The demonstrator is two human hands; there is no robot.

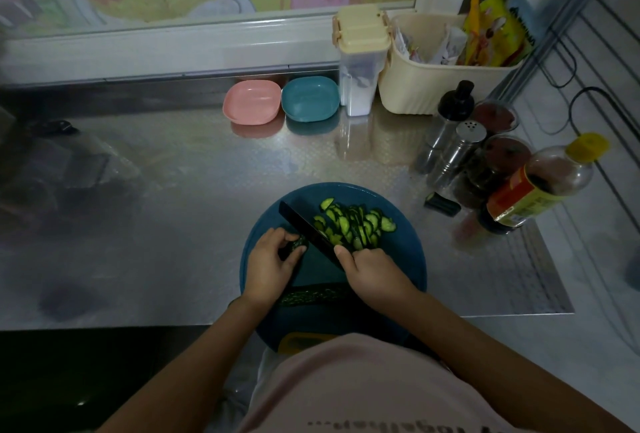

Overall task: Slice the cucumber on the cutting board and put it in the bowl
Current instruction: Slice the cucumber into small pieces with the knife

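A round blue cutting board lies on the steel counter in front of me. My left hand grips a short dark cucumber stub on the board. My right hand holds the handle of a black knife, whose blade stands just right of the stub. A heap of cucumber slices lies right of the blade. Another long cucumber piece rests on the board between my wrists. A pink bowl and a blue bowl stand at the back of the counter.
At the right stand a sauce bottle, shakers and dark jars. A cream basket and a lidded container sit at the back right. A small dark cucumber end lies right of the board.
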